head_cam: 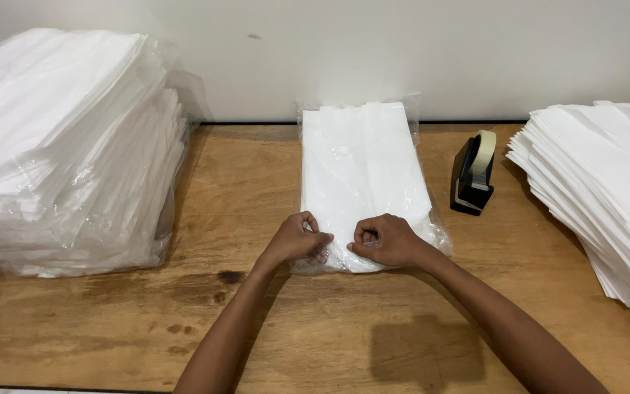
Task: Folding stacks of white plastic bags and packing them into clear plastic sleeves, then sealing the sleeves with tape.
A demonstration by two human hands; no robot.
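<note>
Two hands met at the near end of a clear bag packed with folded white sheets, which lay lengthwise in the middle of the desk, its far end against the wall. The left hand and right hand sat side by side, fingers curled tight and pinching the loose plastic at the bag's mouth, apparently to gather the slack film snug against the sheets. A tape dispenser stood just right of the bag, near the right hand and probably kept there for easy reach. Farther right lay a fanned stack of unwrapped white sheets. At the left edge a tall pile of wrapped packs was well apart from the hands. Both forearms rose from the near edge, so the pinch sat square to the bag's end.
</note>
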